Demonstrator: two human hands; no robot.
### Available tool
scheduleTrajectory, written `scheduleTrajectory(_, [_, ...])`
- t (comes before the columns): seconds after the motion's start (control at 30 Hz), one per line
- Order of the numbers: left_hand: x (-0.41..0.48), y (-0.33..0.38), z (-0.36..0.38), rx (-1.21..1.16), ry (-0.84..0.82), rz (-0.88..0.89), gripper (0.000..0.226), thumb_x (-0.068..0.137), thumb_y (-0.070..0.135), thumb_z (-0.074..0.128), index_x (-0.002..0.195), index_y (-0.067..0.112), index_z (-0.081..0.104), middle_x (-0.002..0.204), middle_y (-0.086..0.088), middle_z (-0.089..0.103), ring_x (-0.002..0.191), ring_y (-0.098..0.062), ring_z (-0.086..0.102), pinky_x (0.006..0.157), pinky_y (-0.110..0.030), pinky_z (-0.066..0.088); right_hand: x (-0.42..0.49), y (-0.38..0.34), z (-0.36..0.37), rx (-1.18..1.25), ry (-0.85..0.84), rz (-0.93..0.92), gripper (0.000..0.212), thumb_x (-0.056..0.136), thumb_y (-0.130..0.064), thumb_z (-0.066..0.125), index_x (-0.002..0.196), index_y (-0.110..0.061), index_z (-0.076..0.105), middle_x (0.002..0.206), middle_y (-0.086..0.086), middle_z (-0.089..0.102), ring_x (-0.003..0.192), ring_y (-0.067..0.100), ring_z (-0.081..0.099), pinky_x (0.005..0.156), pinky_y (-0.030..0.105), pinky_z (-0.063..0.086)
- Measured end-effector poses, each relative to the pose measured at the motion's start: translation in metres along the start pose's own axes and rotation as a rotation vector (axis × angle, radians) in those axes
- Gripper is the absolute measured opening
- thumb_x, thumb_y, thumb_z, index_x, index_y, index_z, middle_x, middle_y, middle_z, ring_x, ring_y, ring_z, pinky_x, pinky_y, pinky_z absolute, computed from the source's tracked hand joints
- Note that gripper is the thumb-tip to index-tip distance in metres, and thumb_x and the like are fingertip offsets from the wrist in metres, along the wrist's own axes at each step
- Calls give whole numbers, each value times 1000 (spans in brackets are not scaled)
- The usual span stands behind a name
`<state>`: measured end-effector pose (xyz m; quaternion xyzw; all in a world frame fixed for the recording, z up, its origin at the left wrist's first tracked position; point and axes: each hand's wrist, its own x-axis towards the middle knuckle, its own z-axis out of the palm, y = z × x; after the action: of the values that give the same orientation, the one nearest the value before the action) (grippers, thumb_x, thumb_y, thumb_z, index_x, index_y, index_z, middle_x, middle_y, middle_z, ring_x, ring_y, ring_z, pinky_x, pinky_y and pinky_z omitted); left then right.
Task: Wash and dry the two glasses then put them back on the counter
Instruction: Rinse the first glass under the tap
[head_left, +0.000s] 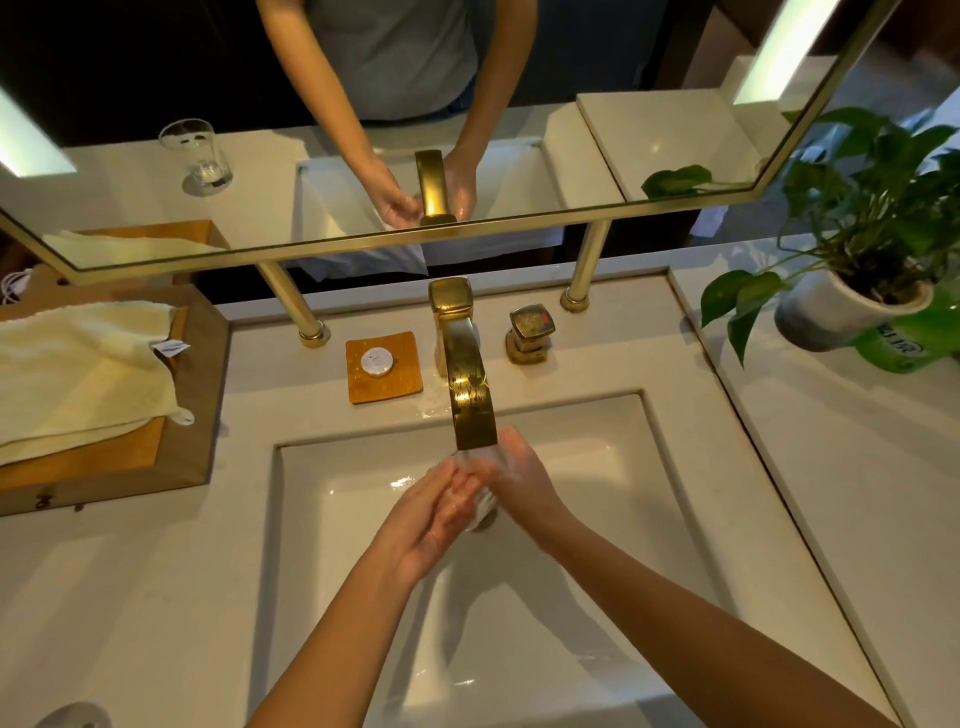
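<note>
Over the white sink (597, 519), right under the gold faucet spout (470, 400), both hands meet around a clear glass (482, 508). My right hand (522, 480) wraps it from the far side and looks wet and soapy. My left hand (434, 512) cups it from the near side, fingers pressed on its wall. Most of the glass is hidden by the fingers. A second glass (72, 717) stands on the counter at the bottom left edge, only partly in frame; its reflection shows in the mirror.
A cream towel (78, 374) lies on a wooden tray (192, 415) at the left. Behind the sink are a soap dish (384, 366) with a round soap and a gold tap handle (530, 332). A potted plant (852, 306) stands at the right. The mirror (519, 104) rises at the back.
</note>
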<state>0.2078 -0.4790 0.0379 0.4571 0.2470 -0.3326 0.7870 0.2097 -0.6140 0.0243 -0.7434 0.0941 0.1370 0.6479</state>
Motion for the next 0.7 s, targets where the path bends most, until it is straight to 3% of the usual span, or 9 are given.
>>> scheduleTrajectory(0.07, [-1, -3, 2, 228, -128, 88, 35, 84, 22, 69, 118, 13, 64, 90, -11, 73, 83, -18, 69, 80, -30, 52, 5, 0, -5, 37, 72, 114, 41, 87, -48, 50, 103, -11, 58, 102, 17, 62, 100, 32, 62, 88, 50, 53])
scheduleTrajectory(0.13, [-2, -6, 7, 306, -150, 128, 38, 84, 22, 69, 121, 14, 64, 104, -14, 71, 91, -18, 69, 79, -29, 51, 6, -2, -11, -33, 53, 160, 38, 93, -47, 43, 102, -13, 58, 100, 14, 63, 98, 30, 63, 87, 51, 55])
scheduleTrajectory(0.23, [-1, -11, 7, 339, -72, 169, 28, 85, 28, 68, 112, 18, 70, 107, -14, 71, 98, -21, 66, 80, -28, 49, 4, -9, -23, -290, -47, 50, 27, 100, -33, 42, 109, -17, 61, 102, 7, 64, 97, 22, 61, 88, 47, 54])
scheduleTrajectory(0.33, [1, -16, 6, 385, -43, 157, 29, 82, 33, 72, 104, 13, 73, 91, -8, 70, 88, -23, 60, 73, -25, 47, 13, -22, -41, -642, -16, -125, 24, 97, -30, 50, 115, -21, 63, 117, 0, 60, 105, 15, 56, 93, 36, 48])
scheduleTrajectory(0.47, [4, -17, 8, 369, 12, 104, 39, 77, 31, 74, 105, 4, 71, 79, -3, 70, 69, -9, 59, 55, -17, 40, 49, -57, -69, -815, 139, -319, 29, 93, -27, 58, 121, -26, 58, 132, -5, 51, 117, 14, 51, 96, 33, 46])
scheduleTrajectory(0.57, [8, -19, 7, 306, 32, 49, 26, 80, 24, 72, 99, 5, 71, 76, -3, 68, 67, -9, 56, 53, -16, 37, 83, -79, -88, -1084, 156, -300, 49, 86, -20, 68, 131, -28, 51, 140, 0, 49, 122, 25, 51, 94, 39, 48])
scheduleTrajectory(0.7, [10, -19, 3, 195, 26, -12, 16, 86, 22, 66, 95, 10, 71, 70, 1, 69, 57, -1, 60, 47, -12, 38, 110, -94, -101, -1278, 25, -236, 58, 86, -18, 68, 139, -27, 44, 130, 6, 57, 119, 29, 53, 94, 44, 51])
